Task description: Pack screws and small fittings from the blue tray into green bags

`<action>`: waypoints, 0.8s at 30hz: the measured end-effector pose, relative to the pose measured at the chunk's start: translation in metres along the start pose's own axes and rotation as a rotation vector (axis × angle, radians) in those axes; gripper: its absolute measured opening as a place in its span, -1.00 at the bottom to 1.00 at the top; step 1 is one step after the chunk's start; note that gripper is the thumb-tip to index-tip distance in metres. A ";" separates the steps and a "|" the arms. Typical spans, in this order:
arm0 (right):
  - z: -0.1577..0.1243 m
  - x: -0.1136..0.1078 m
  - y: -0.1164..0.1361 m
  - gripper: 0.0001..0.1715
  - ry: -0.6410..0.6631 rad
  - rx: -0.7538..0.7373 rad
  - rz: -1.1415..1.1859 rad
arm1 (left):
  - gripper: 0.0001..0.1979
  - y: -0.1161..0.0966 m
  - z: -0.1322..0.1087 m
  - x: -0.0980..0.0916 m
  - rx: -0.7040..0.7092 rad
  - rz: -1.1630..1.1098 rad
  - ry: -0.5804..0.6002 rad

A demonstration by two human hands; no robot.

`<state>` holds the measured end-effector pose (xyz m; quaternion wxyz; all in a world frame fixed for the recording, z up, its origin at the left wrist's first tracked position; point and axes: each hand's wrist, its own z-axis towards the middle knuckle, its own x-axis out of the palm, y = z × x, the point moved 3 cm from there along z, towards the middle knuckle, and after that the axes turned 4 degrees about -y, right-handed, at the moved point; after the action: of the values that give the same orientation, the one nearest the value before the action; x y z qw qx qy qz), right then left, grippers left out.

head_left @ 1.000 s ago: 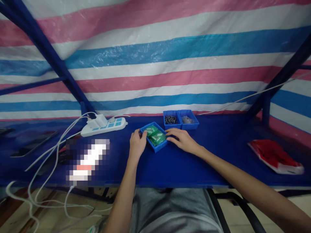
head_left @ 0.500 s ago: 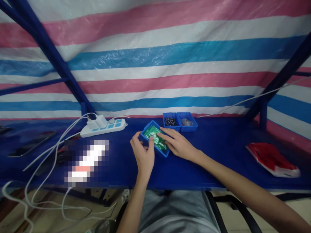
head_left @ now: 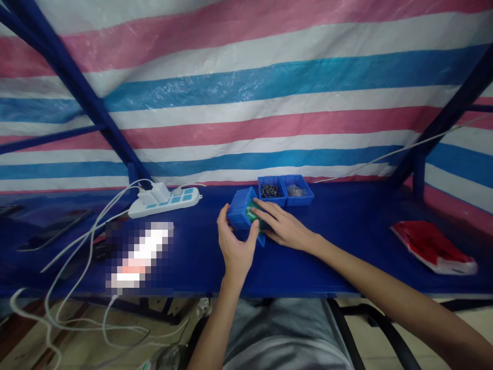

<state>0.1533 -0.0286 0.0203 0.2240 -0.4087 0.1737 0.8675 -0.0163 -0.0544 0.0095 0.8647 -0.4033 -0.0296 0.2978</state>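
A small blue plastic bin [head_left: 239, 205] is tipped steeply to the right above the table, its underside and left side showing. My left hand [head_left: 236, 245] grips it, thumb along the near side and fingers at its left end. Green pieces [head_left: 252, 211], perhaps packets or boards, show at the bin's open mouth. Across that mouth lies my right hand [head_left: 287, 226], fingers stretched out and touching the green pieces; it is open and not closed round anything. The rest of the bin's contents is hidden behind the fingers.
Two more blue bins stand behind: one with small dark parts [head_left: 270, 191], one with clear pieces [head_left: 296, 191]. A red and white package [head_left: 433, 246] lies right. A power strip [head_left: 165, 201] with white cables and a blurred-out bright object [head_left: 142, 254] lie left.
My left hand has tipped the bin over to the right, so its underside now shows. The right hand has stayed at the green pieces.
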 end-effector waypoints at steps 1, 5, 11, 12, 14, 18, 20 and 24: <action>0.000 0.001 -0.001 -0.10 -0.008 0.004 -0.013 | -0.21 0.001 0.000 0.000 -0.015 -0.006 0.017; -0.002 0.004 -0.005 -0.11 -0.052 0.037 -0.070 | -0.26 0.002 -0.002 0.003 -0.063 0.004 0.130; -0.005 0.010 -0.007 -0.18 -0.024 0.024 -0.103 | -0.22 0.000 -0.004 0.007 -0.052 -0.042 0.250; -0.005 0.010 -0.007 -0.18 -0.019 0.022 -0.100 | -0.22 0.000 -0.004 0.007 -0.044 -0.052 0.259; -0.005 0.009 -0.008 -0.17 -0.012 0.024 -0.085 | -0.20 -0.001 -0.004 0.007 -0.021 -0.057 0.272; -0.004 0.005 -0.009 -0.10 0.008 0.047 -0.035 | -0.18 -0.006 -0.004 0.007 0.055 -0.022 0.286; -0.003 0.003 -0.010 -0.08 0.009 0.050 -0.020 | -0.19 -0.010 -0.004 0.007 0.094 -0.002 0.289; -0.003 0.001 -0.012 -0.08 0.018 0.043 0.014 | -0.21 -0.016 -0.004 0.008 0.182 0.036 0.282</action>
<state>0.1611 -0.0201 0.0162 0.2250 -0.4104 0.1975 0.8614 -0.0003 -0.0610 0.0165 0.8877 -0.3616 0.1264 0.2552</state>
